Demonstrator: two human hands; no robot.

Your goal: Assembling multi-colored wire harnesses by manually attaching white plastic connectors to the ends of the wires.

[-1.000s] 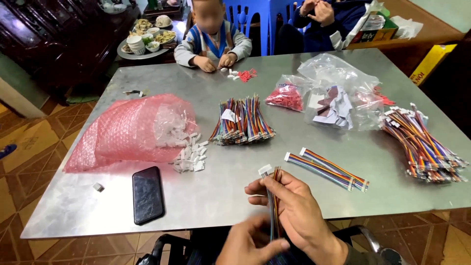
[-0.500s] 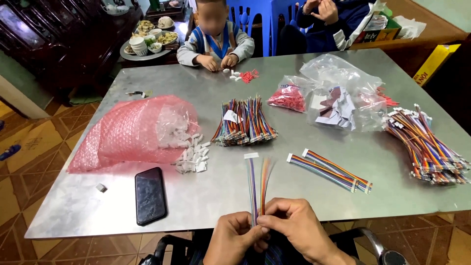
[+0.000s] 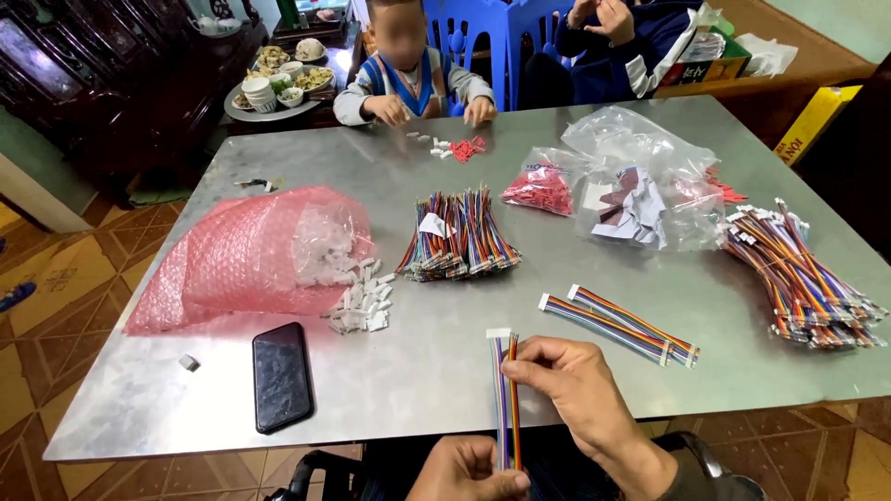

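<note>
Both hands gripped one rainbow ribbon cable [image 3: 503, 390]: left hand [image 3: 469, 471] clenched its lower end, right hand [image 3: 566, 390] pinching midway, keeping wires taut & straight w/ white connector up.

Both hands grip rainbow ribbon cable [image 3: 504, 394]: left hand [image 3: 469, 471] low; right hand [image 3: 571, 390] pinching above.
</note>
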